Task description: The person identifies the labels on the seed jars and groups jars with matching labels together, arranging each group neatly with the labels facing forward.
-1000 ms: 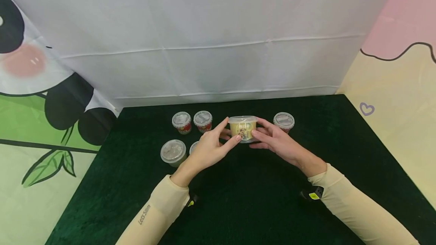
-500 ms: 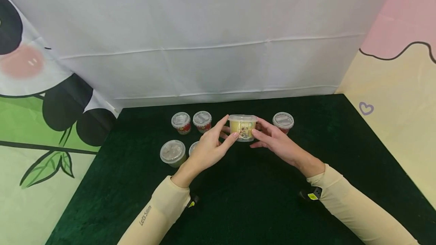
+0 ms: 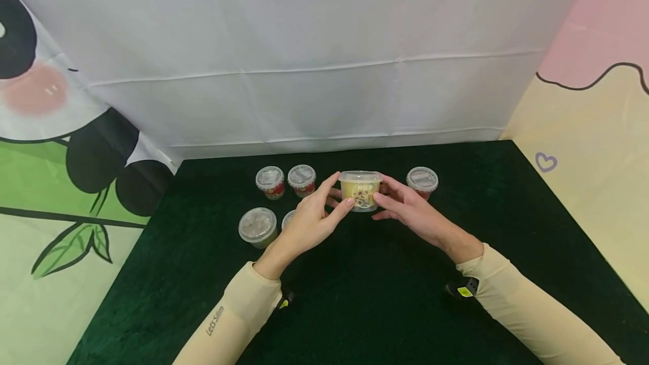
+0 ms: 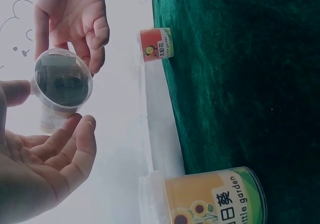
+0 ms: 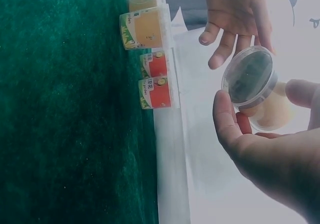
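A small yellow cup [image 3: 360, 191] with a clear lid is held just above the dark green cloth [image 3: 385, 308], near the back. My left hand [image 3: 341, 191] pinches its left side with thumb and fingers. My right hand [image 3: 381, 189] grips its right side the same way. In the left wrist view the cup's lid [image 4: 62, 83] faces the camera, between my left hand [image 4: 50, 134] below and my right hand [image 4: 80, 39] above. The right wrist view shows the cup [image 5: 252, 86] held by my right hand [image 5: 260, 119], with my left hand's fingers [image 5: 222, 39] on its far side.
Two red cups [image 3: 270, 182] [image 3: 302, 178] stand left of the hands and a third [image 3: 422, 180] to the right. A pale lidded cup [image 3: 257, 226] and another, half hidden [image 3: 288, 218], sit nearer on the left. A white backdrop [image 3: 324, 72] rises behind the cloth.
The yellow cup sits a touch higher and its label has shifted slightly between my fingers. Both hands have hardly moved.
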Tool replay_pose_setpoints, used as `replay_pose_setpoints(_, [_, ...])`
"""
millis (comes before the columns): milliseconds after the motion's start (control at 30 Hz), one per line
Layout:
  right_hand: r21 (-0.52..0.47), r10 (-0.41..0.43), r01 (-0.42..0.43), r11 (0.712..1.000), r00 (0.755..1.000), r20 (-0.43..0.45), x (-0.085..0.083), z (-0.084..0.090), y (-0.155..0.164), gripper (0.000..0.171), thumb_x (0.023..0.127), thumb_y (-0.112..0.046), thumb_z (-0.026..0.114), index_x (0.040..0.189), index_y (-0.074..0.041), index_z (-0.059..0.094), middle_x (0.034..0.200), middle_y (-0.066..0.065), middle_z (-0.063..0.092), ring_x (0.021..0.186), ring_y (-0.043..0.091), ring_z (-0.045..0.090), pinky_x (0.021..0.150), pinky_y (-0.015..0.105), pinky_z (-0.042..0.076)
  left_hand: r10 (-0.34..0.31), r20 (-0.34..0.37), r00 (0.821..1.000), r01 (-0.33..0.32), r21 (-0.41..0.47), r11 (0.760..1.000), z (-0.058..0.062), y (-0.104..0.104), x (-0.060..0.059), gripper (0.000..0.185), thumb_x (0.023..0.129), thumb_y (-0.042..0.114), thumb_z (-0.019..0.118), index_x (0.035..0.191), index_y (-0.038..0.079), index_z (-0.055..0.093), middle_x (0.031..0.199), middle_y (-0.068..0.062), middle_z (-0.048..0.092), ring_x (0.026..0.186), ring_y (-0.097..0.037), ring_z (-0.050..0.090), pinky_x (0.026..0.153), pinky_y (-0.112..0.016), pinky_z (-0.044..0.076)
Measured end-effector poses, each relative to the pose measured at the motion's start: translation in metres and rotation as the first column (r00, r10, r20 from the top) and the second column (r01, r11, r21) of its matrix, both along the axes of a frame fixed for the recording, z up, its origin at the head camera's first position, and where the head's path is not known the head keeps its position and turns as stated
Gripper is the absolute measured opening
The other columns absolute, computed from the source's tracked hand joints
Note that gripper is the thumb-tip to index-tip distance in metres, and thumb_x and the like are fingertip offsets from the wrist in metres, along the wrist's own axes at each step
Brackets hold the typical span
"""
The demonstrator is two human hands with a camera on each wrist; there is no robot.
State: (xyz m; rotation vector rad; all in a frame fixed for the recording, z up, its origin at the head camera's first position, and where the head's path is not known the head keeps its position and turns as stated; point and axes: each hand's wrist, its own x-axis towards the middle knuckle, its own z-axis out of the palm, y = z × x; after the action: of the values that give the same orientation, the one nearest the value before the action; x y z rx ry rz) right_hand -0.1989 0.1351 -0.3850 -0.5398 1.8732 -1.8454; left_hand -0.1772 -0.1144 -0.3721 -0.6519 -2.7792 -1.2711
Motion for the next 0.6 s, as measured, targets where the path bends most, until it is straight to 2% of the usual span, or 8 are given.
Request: replay_pose_setpoints(600, [-0.004,0.016,-0.016,1.0,1.0,0.02,-0.0012,0.0,-0.0013,0.066,0.108,-0.03,0.05,0.162,-0.012,0.017,0.147,0.02,0.037,0.132,0.037,0.046,0.105,0.047,0.047,-0.008,0.034,0.999,0.008,-0.004,1.0,0.0017,-0.0043,0.0007,0.07,0.104,0.047,0.054,0.158,0.011,0.031,0.128,-0.01,0.064,0.101,-0.018,0.065,0.072,-0.03,0.056])
